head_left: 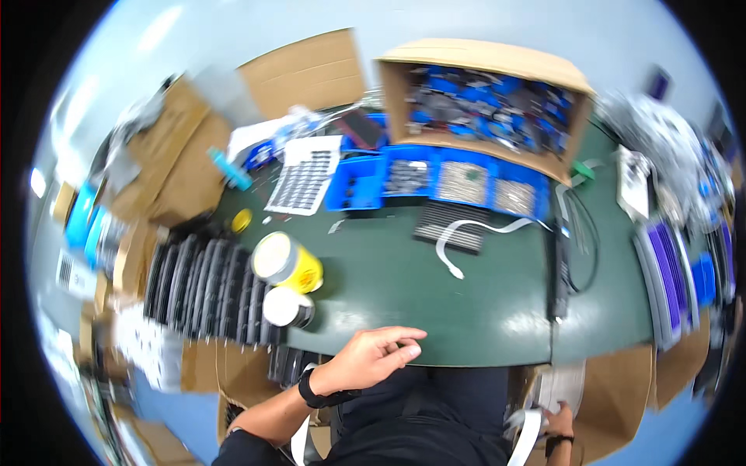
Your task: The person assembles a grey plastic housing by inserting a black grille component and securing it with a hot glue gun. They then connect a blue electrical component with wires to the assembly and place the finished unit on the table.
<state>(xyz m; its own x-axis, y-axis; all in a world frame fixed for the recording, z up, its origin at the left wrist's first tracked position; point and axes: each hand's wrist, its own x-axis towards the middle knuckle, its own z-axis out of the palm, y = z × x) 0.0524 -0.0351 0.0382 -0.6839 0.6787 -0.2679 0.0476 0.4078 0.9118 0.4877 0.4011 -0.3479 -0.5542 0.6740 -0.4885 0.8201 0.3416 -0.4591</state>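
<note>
My left hand (pixel 374 359) hovers at the front edge of the green table (pixel 404 303), index finger stretched out and thumb apart from it, with nothing in it. Nearest to it are a small white-lidded jar (pixel 286 307) and a taller yellow container (pixel 289 264) with a pale lid. Below the table edge at the lower right, my right hand (pixel 559 421) hangs beside a white curved armrest (pixel 528 436) and a pale panel (pixel 561 384) by an open cardboard box (pixel 610 396). Its fingers are blurred, and whether they grip anything is unclear.
Black ribbed parts (pixel 206 283) stand in a row at left. Blue bins (pixel 353 186) of small parts line the back under a cardboard box (pixel 482 53) of blue and grey pieces. A white flat cable (pixel 443 247), black power strip (pixel 558 272) and purple-grey parts (pixel 664 272) lie rightward.
</note>
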